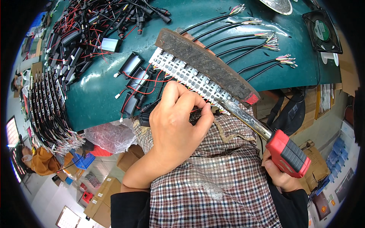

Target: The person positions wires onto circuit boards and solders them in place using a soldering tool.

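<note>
A white strip (pixel 190 78) with rows of metal contacts lies slanted along the table's near edge, against a dark, worn block (pixel 207 62). My left hand (pixel 176 117) is closed in a pinch at the strip's lower edge, close to thin coloured wires; what sits between the fingertips is too small to make out. My right hand (pixel 279 173) grips the red and black handle of a soldering iron (pixel 289 154). The iron's metal barrel points up and left, its tip at the strip's right end. Several black cables (pixel 228 37) with stripped coloured ends extend beyond the block.
Black cases (pixel 131 64) with red leads lie left of the strip. A heap of black cables and connectors (pixel 87 34) covers the table's far left. Cable bundles (pixel 47 110) hang at the left edge. A fan (pixel 322 31) and a metal dish (pixel 279 4) stand far right.
</note>
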{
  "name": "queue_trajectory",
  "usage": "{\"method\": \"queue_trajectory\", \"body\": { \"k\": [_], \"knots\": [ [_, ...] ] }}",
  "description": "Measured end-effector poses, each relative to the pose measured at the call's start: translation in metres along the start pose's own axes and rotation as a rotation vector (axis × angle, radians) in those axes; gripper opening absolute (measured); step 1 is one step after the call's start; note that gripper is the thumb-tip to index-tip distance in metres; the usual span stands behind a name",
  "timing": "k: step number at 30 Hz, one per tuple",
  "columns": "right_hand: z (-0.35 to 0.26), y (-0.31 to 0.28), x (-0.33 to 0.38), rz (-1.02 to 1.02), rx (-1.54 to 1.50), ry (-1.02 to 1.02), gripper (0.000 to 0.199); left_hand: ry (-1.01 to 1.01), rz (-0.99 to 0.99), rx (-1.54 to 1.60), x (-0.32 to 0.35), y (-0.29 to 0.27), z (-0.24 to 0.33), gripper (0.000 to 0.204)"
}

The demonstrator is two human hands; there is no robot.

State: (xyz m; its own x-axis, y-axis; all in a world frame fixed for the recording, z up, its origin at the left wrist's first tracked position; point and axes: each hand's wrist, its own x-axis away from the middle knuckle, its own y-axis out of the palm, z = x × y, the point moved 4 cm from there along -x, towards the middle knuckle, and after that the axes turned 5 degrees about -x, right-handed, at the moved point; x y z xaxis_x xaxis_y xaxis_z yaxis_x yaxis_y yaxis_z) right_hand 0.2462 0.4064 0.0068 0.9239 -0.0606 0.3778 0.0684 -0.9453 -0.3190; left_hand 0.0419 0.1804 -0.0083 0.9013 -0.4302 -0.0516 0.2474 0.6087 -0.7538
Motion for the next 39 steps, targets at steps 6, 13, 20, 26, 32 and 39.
{"method": "queue_trajectory", "body": {
  "k": [6, 13, 20, 26, 32, 39],
  "knots": [
    [-0.012, 0.002, -0.007, 0.091, -0.021, 0.035, 0.023, 0.020, 0.016, 0.007, 0.001, 0.001, -0.003, 0.015],
    [-0.005, 0.006, -0.006, -0.013, -0.090, 0.120, 0.024, -0.026, -0.005, 0.039, 0.003, -0.002, -0.010, 0.011],
    [-0.008, 0.015, -0.005, 0.082, -0.185, 0.240, 0.017, 0.124, 0.038, -0.083, -0.004, -0.018, -0.009, 0.014],
    [-0.009, 0.018, -0.006, 0.118, -0.153, 0.150, 0.021, -0.068, 0.493, -0.656, -0.045, -0.097, -0.098, 0.013],
    [-0.007, 0.013, 0.000, 0.048, -0.217, 0.273, 0.026, -0.048, 0.650, -0.879, -0.057, -0.127, -0.160, 0.021],
    [0.001, 0.015, 0.002, 0.052, -0.216, 0.158, 0.032, 0.107, 0.627, -0.851, -0.066, -0.124, -0.164, 0.024]
  ]
}}
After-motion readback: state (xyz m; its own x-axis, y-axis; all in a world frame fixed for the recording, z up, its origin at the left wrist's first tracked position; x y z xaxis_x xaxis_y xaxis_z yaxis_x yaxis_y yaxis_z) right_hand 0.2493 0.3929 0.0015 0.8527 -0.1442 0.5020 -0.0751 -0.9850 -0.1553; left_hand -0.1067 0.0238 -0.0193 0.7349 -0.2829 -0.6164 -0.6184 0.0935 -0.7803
